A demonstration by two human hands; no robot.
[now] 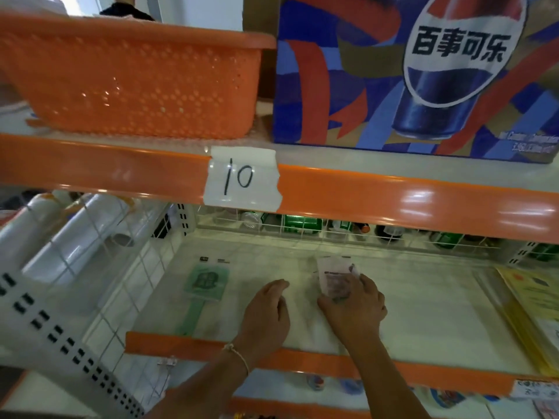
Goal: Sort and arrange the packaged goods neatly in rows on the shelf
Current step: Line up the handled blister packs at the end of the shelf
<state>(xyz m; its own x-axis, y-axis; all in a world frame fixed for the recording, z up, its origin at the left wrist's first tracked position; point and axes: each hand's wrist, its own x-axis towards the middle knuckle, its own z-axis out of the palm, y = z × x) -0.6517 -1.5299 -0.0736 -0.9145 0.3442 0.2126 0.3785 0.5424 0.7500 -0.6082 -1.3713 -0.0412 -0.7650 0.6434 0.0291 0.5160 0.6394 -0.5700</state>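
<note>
Both hands are being reached in over the orange front lip of the shelf (pixel 423 300), forearms angled up from the bottom of the view. A small clear packet (pixel 334 278) with a reddish print is being pinched by the right hand (pixel 355 306), thumb underneath, fingers curled along its right edge; the packet is being held near the middle of the shelf floor, whether touching it or just above cannot be told. The left hand (pixel 267 309) is being laid palm down just beside it, fingers relaxed and nearly straight, gripping nothing, a thin cord bracelet (pixel 237 353) being worn at the wrist. A green packaged item (pixel 205 282) with a long handle is being left flat on the shelf floor, well to the left of the hands. Yellow flat packages (pixel 535 306) are being kept at the shelf's right edge. Overhead, a taped label (pixel 243 179) marked 10 is being displayed on the upper shelf rail, with an orange basket (pixel 133 83) and a cola carton (pixel 417 74) being carried above it.
</note>
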